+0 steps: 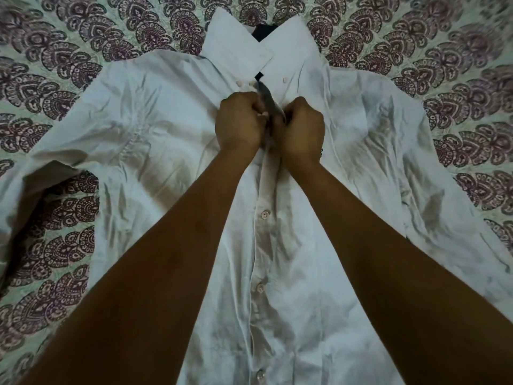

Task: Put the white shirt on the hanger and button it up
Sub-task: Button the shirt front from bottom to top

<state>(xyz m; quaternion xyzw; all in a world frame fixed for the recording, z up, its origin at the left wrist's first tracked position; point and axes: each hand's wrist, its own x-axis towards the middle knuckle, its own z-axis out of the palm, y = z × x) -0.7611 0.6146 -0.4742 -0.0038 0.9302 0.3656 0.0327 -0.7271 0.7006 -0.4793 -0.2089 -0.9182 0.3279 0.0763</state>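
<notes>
The white shirt point(155, 140) lies front up on a patterned bedspread, collar at the top, sleeves spread to both sides. A dark hanger point(260, 33) shows only at the neck opening and in a small gap below the collar. My left hand point(240, 122) and my right hand point(301, 126) sit knuckle to knuckle on the upper chest, each pinching an edge of the placket with curled fingers. Between them the front gapes a little. Below my hands the placket is closed, with three buttons point(265, 214) in a row down the middle.
The bedspread point(69, 37) with a maroon paisley print lies under everything and reaches every edge of the view. The left sleeve point(41, 168) folds back over it at the left. Two small collar buttons point(284, 79) sit just under the collar points.
</notes>
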